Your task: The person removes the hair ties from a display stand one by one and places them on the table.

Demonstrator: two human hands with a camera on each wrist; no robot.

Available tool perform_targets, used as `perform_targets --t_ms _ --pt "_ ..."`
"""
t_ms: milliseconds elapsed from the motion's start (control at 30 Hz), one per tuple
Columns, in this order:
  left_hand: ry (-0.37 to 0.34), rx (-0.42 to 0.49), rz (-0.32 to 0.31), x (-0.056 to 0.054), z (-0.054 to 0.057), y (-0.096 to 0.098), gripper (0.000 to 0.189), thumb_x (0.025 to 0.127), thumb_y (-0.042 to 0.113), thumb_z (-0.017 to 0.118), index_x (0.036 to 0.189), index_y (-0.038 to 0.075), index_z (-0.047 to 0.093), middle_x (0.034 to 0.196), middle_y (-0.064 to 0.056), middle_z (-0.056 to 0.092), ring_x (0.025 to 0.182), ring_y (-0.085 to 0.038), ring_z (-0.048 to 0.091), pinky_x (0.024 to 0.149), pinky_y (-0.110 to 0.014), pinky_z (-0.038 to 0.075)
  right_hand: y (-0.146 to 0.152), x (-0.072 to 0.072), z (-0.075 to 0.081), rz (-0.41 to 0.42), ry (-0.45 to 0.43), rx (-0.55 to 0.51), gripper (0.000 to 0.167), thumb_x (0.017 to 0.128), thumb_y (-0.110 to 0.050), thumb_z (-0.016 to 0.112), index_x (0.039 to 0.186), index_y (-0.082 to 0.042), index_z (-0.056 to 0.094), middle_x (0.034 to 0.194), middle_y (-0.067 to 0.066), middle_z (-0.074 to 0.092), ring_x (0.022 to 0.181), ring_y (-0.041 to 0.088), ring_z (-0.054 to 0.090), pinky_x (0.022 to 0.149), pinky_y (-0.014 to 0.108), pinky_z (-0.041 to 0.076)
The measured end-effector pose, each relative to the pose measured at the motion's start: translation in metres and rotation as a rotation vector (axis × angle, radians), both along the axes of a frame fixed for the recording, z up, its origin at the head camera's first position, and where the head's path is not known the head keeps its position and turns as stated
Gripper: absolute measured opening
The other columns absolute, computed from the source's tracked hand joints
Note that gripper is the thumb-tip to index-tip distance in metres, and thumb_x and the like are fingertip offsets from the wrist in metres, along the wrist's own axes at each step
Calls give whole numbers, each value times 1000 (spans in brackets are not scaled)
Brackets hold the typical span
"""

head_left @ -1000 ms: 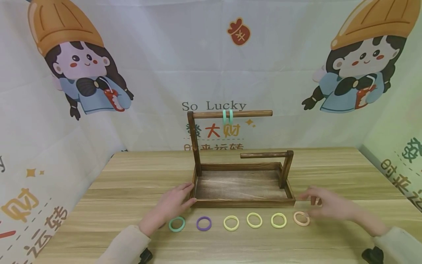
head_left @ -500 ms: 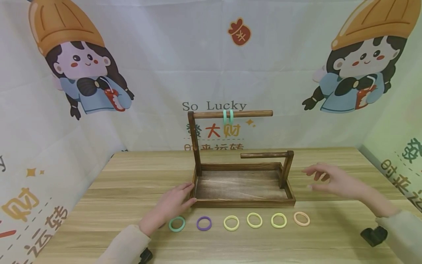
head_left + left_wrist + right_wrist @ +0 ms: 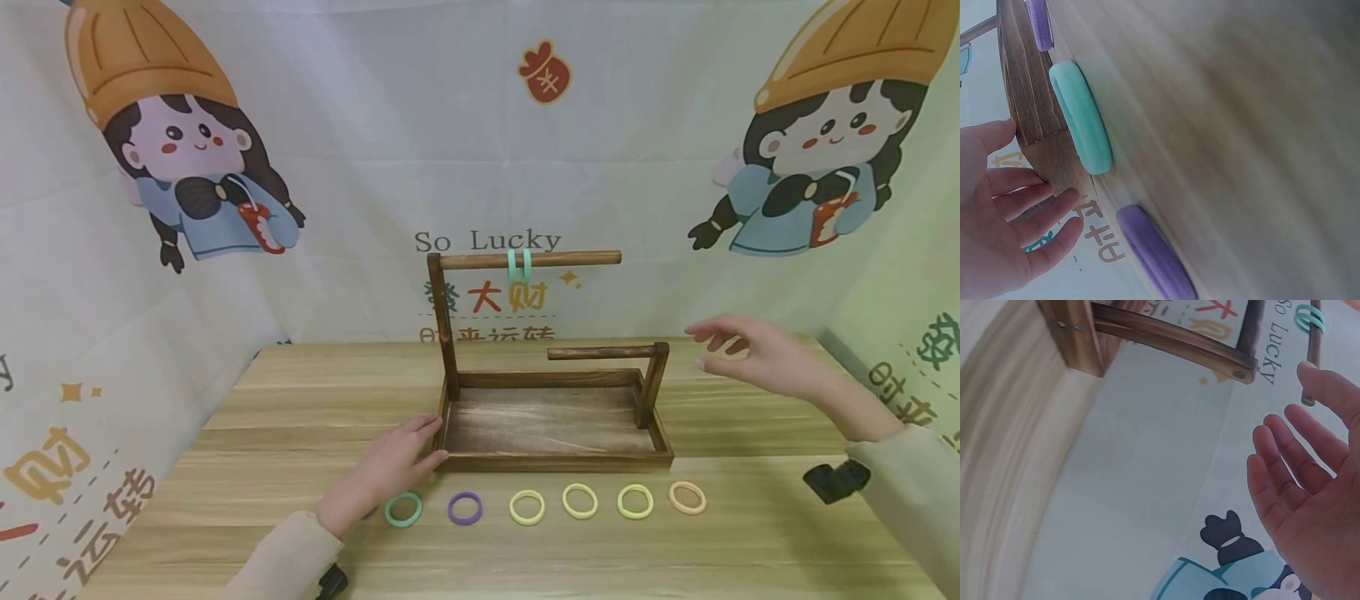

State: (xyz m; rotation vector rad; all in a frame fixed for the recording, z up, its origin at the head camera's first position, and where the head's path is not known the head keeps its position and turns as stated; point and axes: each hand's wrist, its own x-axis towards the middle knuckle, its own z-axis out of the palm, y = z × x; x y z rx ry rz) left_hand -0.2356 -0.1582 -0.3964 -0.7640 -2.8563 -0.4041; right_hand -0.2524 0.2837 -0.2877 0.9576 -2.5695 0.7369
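Note:
My left hand (image 3: 397, 457) rests at the left front corner of a dark wooden tray rack (image 3: 555, 460), its thumb at the front wall and its fingers along the left side. In the left wrist view these fingers (image 3: 1047, 219) are loosely extended against the wood. Off to the right of the rack, my right hand (image 3: 761, 354) is raised beside the short lower bar (image 3: 600, 353), relaxed and holding nothing. Two mint rings (image 3: 527, 265) hang on the long upper bar (image 3: 577, 259).
Along the table front lie a green ring (image 3: 403, 509), a purple ring (image 3: 465, 507), three yellow rings (image 3: 580, 501) and a peach ring (image 3: 687, 497). Another purple ring (image 3: 1157, 253) is mostly hidden under my left wrist in the head view. A printed cloth (image 3: 360, 167) stands behind the table.
My right hand has risen from beside the peach ring to the height of the lower bar. The left hand and the rings have stayed where they were.

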Motion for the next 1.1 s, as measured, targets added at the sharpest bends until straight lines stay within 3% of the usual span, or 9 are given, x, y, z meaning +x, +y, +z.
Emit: perform_targets --t_ms 300,800,1100 --pt "1 0 2 -1 -1 -1 51 86 28 58 121 -7 48 123 -20 47 111 -34 45 90 -45 38 -12 -12 18 -48 -28 -16 35 81 -9 64 113 1 55 103 10 59 83 17 51 70 29 47" --pt "5 -2 3 0 -2 -1 50 86 28 58 120 -7 49 123 -19 48 110 -34 45 89 -45 39 -35 -32 23 -123 -62 -142 34 85 -13 59 114 3 53 104 17 56 88 25 52 76 43 44" --pt "0 4 5 -1 -2 0 51 86 29 57 121 -7 48 124 -19 47 111 -34 45 89 -46 39 -43 -42 39 -156 -65 -245 37 86 -15 59 118 1 51 111 14 54 93 24 51 79 28 43"
